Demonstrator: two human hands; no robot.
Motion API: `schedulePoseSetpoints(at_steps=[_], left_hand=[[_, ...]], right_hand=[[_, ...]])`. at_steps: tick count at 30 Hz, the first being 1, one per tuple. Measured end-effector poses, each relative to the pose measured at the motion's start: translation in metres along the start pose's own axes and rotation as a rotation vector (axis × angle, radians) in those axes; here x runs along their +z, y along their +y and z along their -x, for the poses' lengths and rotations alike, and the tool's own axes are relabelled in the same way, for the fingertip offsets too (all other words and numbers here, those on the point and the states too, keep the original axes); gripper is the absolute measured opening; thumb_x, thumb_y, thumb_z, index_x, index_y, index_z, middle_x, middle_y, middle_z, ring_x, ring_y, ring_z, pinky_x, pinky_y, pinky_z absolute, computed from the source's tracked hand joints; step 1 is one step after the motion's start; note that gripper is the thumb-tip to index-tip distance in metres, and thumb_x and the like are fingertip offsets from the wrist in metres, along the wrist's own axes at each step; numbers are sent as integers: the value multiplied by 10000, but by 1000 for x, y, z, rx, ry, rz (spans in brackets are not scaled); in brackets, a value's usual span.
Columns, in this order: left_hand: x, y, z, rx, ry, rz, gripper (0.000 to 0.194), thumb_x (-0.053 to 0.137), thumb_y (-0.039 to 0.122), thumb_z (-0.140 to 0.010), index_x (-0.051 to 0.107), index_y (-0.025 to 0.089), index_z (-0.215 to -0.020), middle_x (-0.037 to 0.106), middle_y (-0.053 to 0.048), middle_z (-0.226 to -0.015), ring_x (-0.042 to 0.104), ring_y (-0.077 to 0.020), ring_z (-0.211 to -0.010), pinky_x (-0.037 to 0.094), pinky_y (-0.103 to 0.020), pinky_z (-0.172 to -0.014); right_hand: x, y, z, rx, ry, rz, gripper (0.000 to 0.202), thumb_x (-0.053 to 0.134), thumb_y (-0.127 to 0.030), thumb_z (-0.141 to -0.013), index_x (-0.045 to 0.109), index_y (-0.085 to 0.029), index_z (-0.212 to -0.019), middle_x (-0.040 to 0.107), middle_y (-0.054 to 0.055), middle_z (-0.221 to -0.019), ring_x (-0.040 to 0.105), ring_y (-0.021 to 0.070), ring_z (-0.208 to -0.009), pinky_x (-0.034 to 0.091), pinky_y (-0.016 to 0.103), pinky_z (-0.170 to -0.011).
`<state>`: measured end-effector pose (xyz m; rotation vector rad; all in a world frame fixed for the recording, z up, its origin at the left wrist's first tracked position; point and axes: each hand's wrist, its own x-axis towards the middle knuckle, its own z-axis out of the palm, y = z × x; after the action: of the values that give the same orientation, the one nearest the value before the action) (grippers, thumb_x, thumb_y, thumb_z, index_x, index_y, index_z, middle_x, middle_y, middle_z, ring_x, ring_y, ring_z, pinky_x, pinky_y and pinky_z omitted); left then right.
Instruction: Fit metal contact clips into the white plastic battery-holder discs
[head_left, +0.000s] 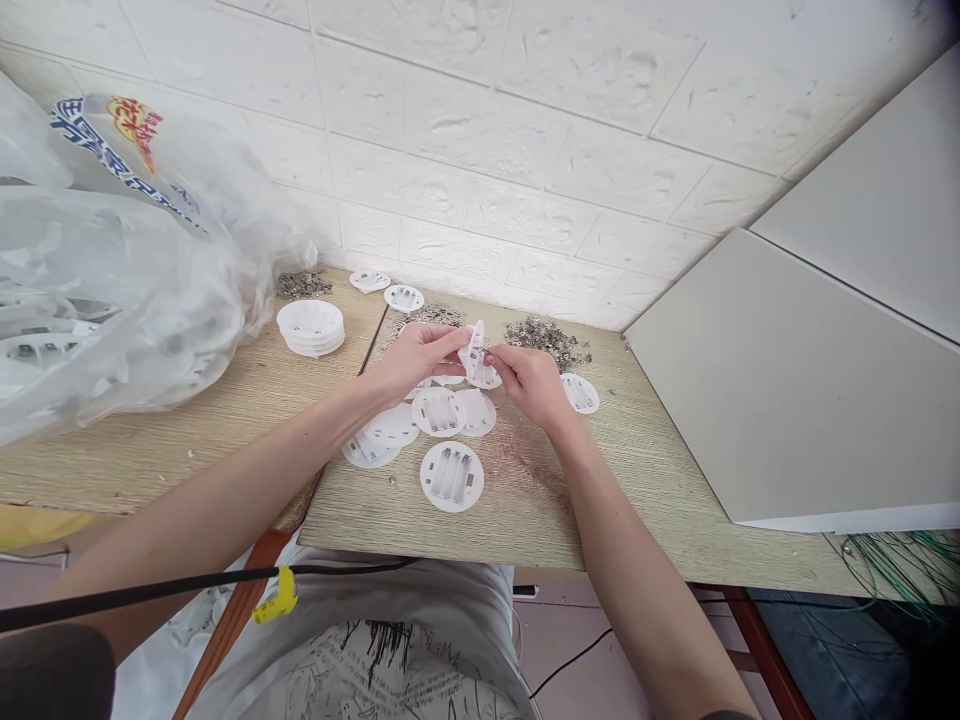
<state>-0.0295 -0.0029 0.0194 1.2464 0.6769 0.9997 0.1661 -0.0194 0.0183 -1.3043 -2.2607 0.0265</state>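
My left hand (420, 352) grips a round white plastic battery holder (475, 345), tilted up on edge above the table. Against its face, my right hand (531, 382) is closed in a pinch on a small dark metal piece, mostly hidden by the fingertips. Below the hands lie several more battery holders: one (451, 477) close to the front edge with metal contacts at its slots, another (439, 411) overlapping its neighbours. Piles of small metal contacts (546, 342) sit just behind my right hand and behind the left fingers.
A stack of white holders (310, 328) stands at left beside another metal heap (303, 285). A big clear plastic bag (150, 270) of holders fills the far left. Pale panels (810, 390) lean at right near green wires (900, 560). A black cable (202, 580) crosses in front.
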Motion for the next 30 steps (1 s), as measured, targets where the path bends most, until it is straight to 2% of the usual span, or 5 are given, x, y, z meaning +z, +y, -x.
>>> schedulePoseSetpoints(at_steps=[7,15,23,30], left_hand=[[1,-1,1,5,-30,-26,424,705,556,-745,768,179,-929,746,-92,-973,673,-208,-949,540,-371,-906],[4,-2,2,3,-6,-51,393,715,518,-750,772,173,-930,738,-88,-964,670,-193,-906,537,-403,-923],[3,-4,1,-8,-10,-109,430,717,563,-725,770,189,-931,735,-69,-959,661,-194,-912,542,-395,-918],[4,-3,-1,-42,47,-5,397,783,495,-676,761,175,-910,726,-63,-939,653,-171,-899,552,-368,-900]], right_hand=[[-1,0,0,-22,-2,51,270,413,-221,-948,640,-199,-804,698,51,-729,568,171,-605,289,268,-572],[-1,-2,0,-15,-33,110,277,412,-208,-943,634,-197,-778,686,56,-714,570,175,-614,273,267,-566],[-1,-5,-1,-12,-84,153,278,398,-150,-919,652,-190,-815,715,65,-769,592,174,-646,278,259,-578],[7,-6,-3,104,-56,49,280,391,-246,-960,649,-187,-868,665,54,-720,533,170,-613,284,272,-592]])
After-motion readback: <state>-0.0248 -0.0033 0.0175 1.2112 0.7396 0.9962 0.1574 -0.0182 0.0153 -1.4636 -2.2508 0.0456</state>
